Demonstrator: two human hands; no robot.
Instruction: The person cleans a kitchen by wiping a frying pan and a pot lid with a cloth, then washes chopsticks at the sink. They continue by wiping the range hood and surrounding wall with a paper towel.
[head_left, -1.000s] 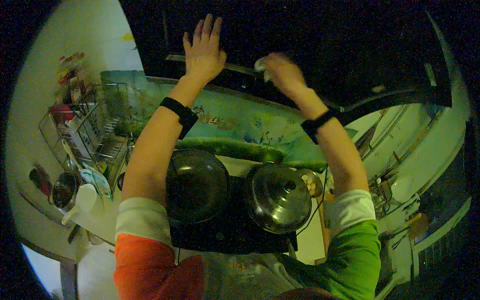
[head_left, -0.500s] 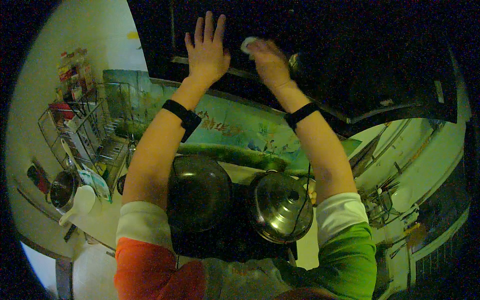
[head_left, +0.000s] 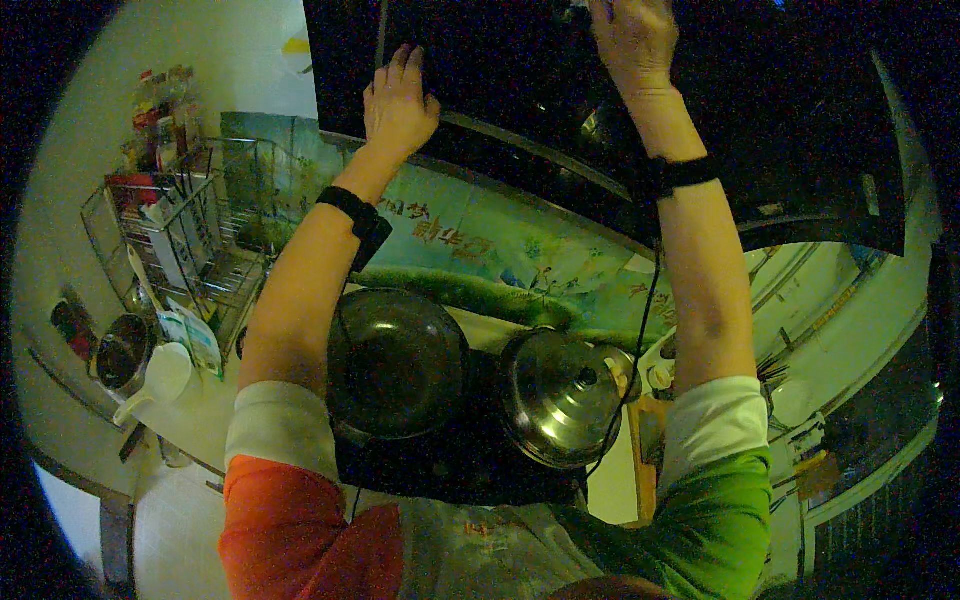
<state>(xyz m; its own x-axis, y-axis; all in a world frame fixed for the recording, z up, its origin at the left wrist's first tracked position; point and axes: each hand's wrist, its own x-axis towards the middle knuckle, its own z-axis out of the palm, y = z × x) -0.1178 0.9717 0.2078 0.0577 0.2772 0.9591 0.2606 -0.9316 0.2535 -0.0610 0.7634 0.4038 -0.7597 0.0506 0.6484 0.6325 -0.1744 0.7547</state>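
Note:
A dark range hood spans the top of the view. Against its left part lies my left hand, with nothing in its grasp and its fingers stretched out. My right hand is up on the hood's dark face, fingers bent and partly cut off by the upper edge. Only a sliver of a white cloth shows by those fingertips; how it is gripped is mostly hidden. A black band circles each wrist.
Below my arms, a dark wok and a lidded steel pot sit on the black stove. A black cord hangs by the pot. At left stand a wire rack and a white ladle-like scoop.
My right hand has moved up and to the right across the hood with the white cloth. My left hand has slid slightly lower, its fingers drawn closer together.

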